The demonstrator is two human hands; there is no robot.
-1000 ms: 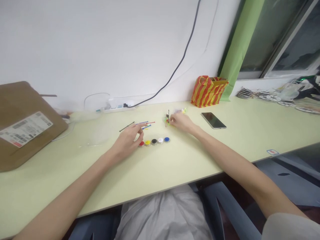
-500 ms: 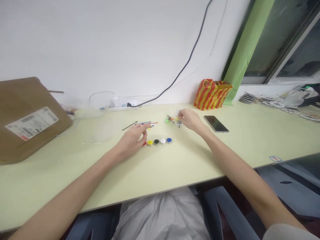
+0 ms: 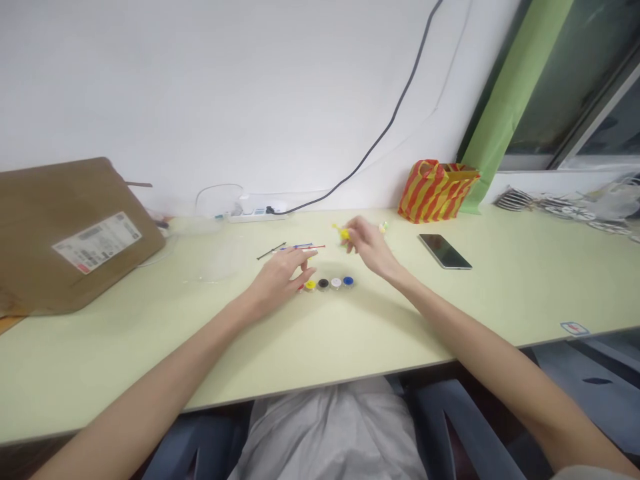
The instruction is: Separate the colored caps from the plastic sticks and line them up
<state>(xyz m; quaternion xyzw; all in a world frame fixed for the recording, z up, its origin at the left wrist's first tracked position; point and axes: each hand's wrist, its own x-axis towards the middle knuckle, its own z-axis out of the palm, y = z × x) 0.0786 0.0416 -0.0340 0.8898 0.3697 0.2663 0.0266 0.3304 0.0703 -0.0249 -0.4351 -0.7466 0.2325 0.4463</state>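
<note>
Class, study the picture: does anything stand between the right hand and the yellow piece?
Nothing visible does: the right hand holds the yellow piece, though blur hides the exact grip. The left hand is apart, by the sticks.

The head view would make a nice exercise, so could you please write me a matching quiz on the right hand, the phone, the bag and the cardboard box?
Column one
1. right hand
2. phone
3. bag
4. cardboard box

Column two
A. red and yellow stripes
B. brown, with a white label
C. holding a small yellow piece
D. lying flat, dark screen up

Right pairs: 1-C, 2-D, 3-A, 4-B.
</note>
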